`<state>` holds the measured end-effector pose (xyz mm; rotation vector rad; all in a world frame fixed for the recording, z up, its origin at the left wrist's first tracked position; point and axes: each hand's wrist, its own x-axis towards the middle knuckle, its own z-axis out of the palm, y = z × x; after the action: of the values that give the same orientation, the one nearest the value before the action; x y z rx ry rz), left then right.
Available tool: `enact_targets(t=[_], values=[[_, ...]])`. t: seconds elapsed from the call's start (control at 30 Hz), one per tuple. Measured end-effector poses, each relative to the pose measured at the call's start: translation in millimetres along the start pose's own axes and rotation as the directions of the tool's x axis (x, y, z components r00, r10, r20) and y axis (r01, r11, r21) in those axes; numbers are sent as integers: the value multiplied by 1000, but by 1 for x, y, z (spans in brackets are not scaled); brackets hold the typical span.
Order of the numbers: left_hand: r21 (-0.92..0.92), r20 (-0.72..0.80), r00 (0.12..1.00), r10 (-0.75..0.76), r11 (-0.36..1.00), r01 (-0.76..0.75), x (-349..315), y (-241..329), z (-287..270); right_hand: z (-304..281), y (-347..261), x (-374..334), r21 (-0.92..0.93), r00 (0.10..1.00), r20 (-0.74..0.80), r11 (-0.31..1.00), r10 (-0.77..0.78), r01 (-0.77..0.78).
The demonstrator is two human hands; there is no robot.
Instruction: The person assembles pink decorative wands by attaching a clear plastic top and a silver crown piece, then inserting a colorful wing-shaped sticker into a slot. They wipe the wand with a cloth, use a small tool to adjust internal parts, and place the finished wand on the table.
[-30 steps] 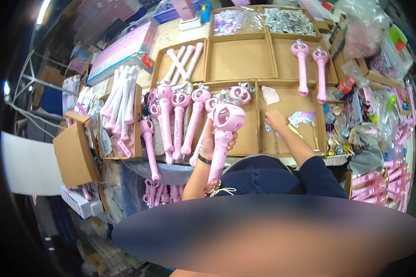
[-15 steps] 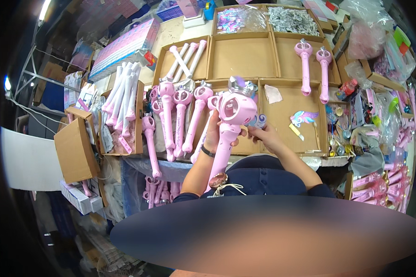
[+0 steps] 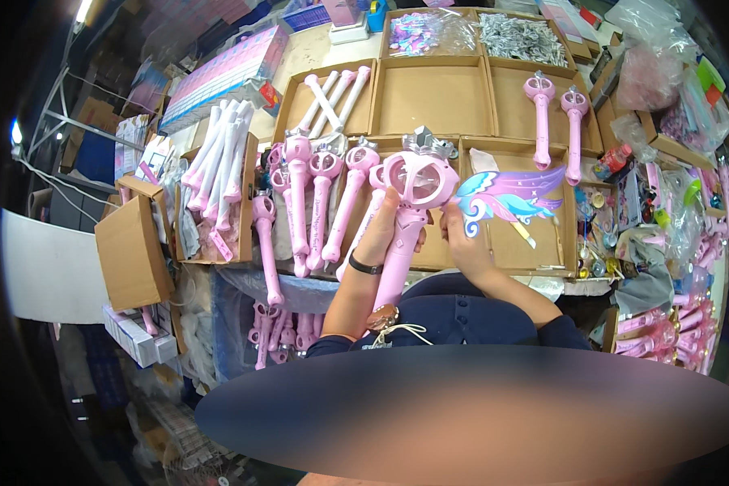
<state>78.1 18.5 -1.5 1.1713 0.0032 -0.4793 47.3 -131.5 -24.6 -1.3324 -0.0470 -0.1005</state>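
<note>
My left hand (image 3: 377,239) is wrapped round the neck of a large pink toy wand (image 3: 397,263). Its round head has clear windows and a silver crown (image 3: 426,144) on top. Against the right side of that head, my right hand (image 3: 467,243) pinches the root of a wing-shaped piece (image 3: 510,201) in blue, purple and pink. Whether the wing is joined to the head cannot be made out. Several similar pink wands (image 3: 324,198) lie in the tray left of my left hand.
Cardboard trays (image 3: 433,97) cover the table. Beneath the wing lies a slim yellow tool (image 3: 524,234). Two wands (image 3: 541,121) rest at the far right; white-sleeved handles (image 3: 223,158) stand in a box at left. Silver parts (image 3: 522,39) fill a back tray.
The wand has turned in my left hand, so its head faces me more squarely. The wing piece, seen mostly edge-on before, now shows its broad side out to the right.
</note>
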Motion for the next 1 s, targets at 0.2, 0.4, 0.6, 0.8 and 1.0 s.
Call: enact_targets(t=[0.2,0.4,0.6,0.8,1.0], values=[[45,35,999,-11,999,10,-3,1,9,0,13,1,106,998,-17,993,55,-53],[-12,-8,1000,-3,1000,3,-3,-1,5,-8,4,10,86,988,122,991,93,-104],[-163,82,997,-13,986,26,0,-3,-6,-18,-18,7,44,944,261,974,204,-222],[-137,73,997,16,991,-6,-1,-2,0,-8,-8,4,-28,993,107,999,46,-44],[2,48,999,-14,1000,14,-3,-1,10,-2,-6,2,-37,1000,7,999,-16,16]])
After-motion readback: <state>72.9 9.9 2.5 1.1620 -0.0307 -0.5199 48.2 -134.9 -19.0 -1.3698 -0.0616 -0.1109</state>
